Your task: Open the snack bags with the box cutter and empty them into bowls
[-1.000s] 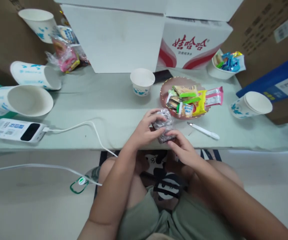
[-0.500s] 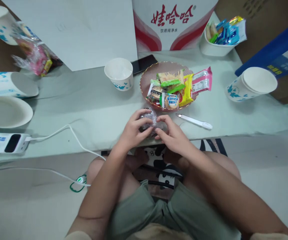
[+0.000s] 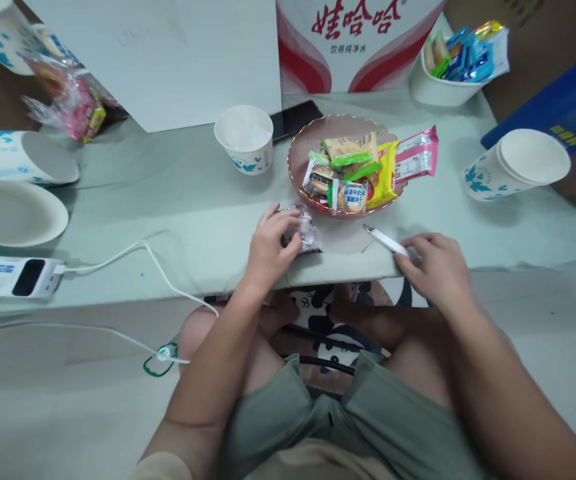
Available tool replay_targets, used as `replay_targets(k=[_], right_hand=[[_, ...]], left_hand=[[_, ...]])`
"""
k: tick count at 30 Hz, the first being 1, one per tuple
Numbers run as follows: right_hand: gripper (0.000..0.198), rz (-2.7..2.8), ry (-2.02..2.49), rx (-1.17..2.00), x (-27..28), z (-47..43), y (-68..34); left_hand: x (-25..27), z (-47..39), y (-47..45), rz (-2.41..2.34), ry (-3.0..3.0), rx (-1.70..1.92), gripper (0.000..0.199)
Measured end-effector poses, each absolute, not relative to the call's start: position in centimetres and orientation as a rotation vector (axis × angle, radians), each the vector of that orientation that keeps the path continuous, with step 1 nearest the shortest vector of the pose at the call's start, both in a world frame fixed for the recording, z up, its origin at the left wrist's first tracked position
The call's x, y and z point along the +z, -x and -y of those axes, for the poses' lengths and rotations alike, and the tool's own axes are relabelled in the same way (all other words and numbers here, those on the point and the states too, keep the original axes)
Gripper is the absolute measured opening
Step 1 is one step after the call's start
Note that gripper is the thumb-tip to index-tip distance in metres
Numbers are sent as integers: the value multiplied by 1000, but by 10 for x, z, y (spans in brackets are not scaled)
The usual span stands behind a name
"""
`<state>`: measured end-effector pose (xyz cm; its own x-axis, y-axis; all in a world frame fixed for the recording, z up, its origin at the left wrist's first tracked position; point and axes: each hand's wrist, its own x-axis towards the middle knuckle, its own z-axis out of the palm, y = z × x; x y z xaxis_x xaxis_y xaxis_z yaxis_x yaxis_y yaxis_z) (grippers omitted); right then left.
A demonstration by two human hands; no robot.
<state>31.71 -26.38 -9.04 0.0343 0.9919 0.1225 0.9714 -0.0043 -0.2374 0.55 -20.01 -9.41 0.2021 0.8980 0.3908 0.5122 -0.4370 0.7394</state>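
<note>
A crinkled, see-through plastic packet (image 3: 309, 235) with dark edges lies near the table's front edge. My left hand (image 3: 274, 243) is closed around its left side, fingers curled over it; what is inside is hard to make out. Farther right, a slim white utility knife (image 3: 385, 240) with a short metal tip lies slantwise, tip toward the bowl. My right hand (image 3: 435, 267) pinches the near end of its handle between thumb and fingers. Just beyond both hands stands a pink scalloped bowl (image 3: 299, 150) of wrapped snacks (image 3: 351, 192).
Behind the bowl are a paper cup (image 3: 245, 143), a dark phone (image 3: 298, 120) and a white carton (image 3: 353, 50). Stacked cups (image 3: 515, 167) and a snack tub (image 3: 443, 92) stand right. A power bank (image 3: 11, 277) with a white cable (image 3: 155, 267) lies left.
My right hand has left the plastic packet and moved right to the white knife, taking its handle end. The left hand stays on the packet. The view has shifted slightly.
</note>
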Motion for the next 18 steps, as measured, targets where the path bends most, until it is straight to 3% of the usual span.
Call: replay_targets(k=[3, 6, 8, 11, 14, 18], right_hand=[[22, 1994, 2010, 451, -72, 280, -301], [19, 1882, 1831, 787, -55, 287, -281], [17, 1800, 1739, 852, -49, 285, -267], [14, 1683, 1671, 889, -47, 279, -249], [23, 1523, 1539, 1055, -50, 274, -233], [25, 1392, 1346, 1312, -51, 269, -212]], left_hand=[[-93, 203, -5, -1356, -2034, 1145, 15], [-92, 206, -4, -1426, -1971, 1159, 28], [-92, 205, -4, -1416, -1986, 1157, 35], [-94, 203, -2, -1317, -2134, 1098, 29], [-94, 206, 3, -1245, -2248, 988, 25], [-89, 217, 12, -1294, -2331, 784, 35]])
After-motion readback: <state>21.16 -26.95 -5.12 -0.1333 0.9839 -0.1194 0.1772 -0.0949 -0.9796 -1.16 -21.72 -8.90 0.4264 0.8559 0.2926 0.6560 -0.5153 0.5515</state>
